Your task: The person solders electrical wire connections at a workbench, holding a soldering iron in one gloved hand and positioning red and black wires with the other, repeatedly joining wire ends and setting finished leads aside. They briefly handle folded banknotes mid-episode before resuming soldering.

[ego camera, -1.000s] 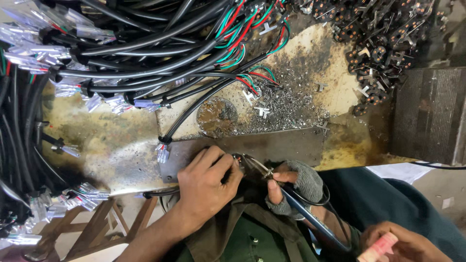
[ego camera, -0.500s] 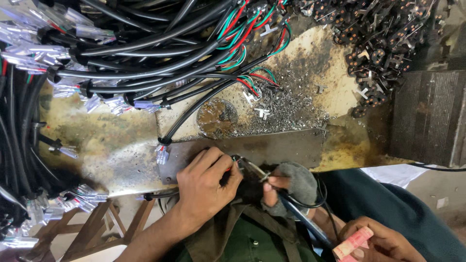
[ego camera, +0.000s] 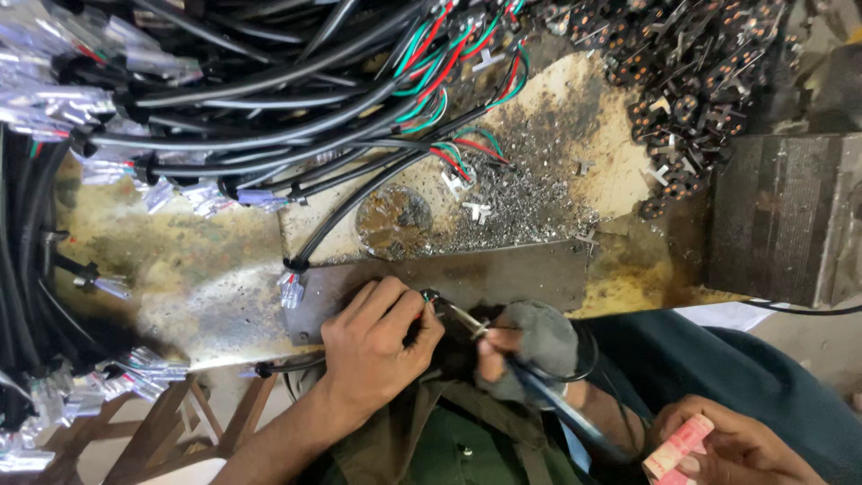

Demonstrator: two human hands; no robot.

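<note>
A black cable end [ego camera: 429, 301] with green and red wire tips lies at the near edge of the stained bench [ego camera: 206, 287], pinched in the left hand [ego camera: 377, 350], whose grip is closed tight around it. The right hand [ego camera: 525, 346], in a grey fingerless glove, has its grip closed on a thin metal tool [ego camera: 467, 319] touching the wire tips. Black cable bundles [ego camera: 269, 99] sprawl beyond. Another person's hand [ego camera: 727, 445] holds a pink packet [ego camera: 678, 446].

A small wiring workshop, a grimy, stained table [ego camera: 206, 287] strewn with metal filings [ego camera: 530, 211], bundles of black cables [ego camera: 269, 99] with red and green wires, a heap of small dark metal parts [ego camera: 691, 81]
</note>
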